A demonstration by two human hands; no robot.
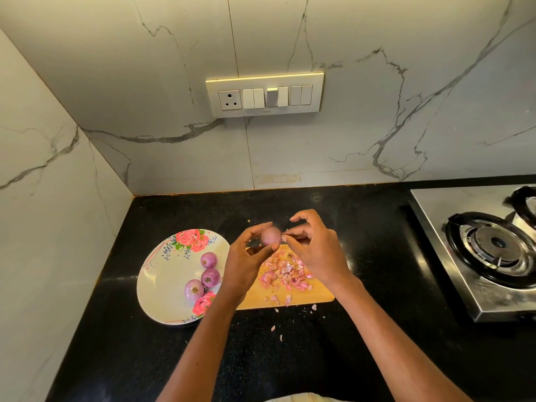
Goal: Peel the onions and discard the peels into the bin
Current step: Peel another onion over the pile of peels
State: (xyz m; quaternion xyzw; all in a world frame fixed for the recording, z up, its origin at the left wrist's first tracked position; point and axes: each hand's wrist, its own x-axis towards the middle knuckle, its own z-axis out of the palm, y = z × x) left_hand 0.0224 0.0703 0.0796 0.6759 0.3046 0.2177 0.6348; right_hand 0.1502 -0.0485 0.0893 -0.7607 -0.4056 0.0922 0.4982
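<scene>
While my left hand [246, 256] holds the onion [271, 235] in a fingertip grip above the cutting board [316, 297], my right hand [314, 250] sits just to its right, grip pinched narrow on a shred of skin. Any pull should run rightward, off that side.

No legible text, label, brand or number showing anywhere; faint marks sitting along the lower edge of the switch panel [264, 94], too small to read.
</scene>
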